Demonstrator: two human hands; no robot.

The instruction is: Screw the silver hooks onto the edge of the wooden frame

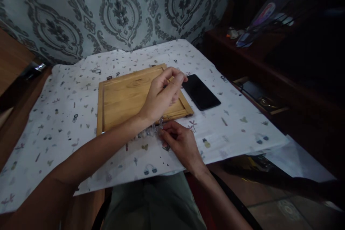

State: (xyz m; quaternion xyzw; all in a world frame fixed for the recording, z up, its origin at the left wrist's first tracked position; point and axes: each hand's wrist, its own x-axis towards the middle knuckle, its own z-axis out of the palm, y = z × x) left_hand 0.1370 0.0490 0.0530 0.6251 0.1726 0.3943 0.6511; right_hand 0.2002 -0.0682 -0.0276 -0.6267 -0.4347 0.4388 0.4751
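My left hand (163, 95) is raised over the right part of a framed wooden board (126, 95). Its thumb and forefinger are pinched together, and anything between them is too small to make out. Below it, close to the board's front edge, my right hand (184, 145) has its thumb and fingertips closed at a small clear plastic piece (161, 122). Several similar clear pieces (148, 131) lie in a row along that edge, partly hidden behind my left forearm. A black smartphone (201, 92) lies just right of the board, near my left fingertips.
A white cloth with small printed figures (231, 133) covers the table. Behind it stands a wall with dark ornamental pattern (153, 7). To the right are a dark wooden cabinet (242, 57) and a clear bottle with a white cap (266, 16). My lap is under the front edge.
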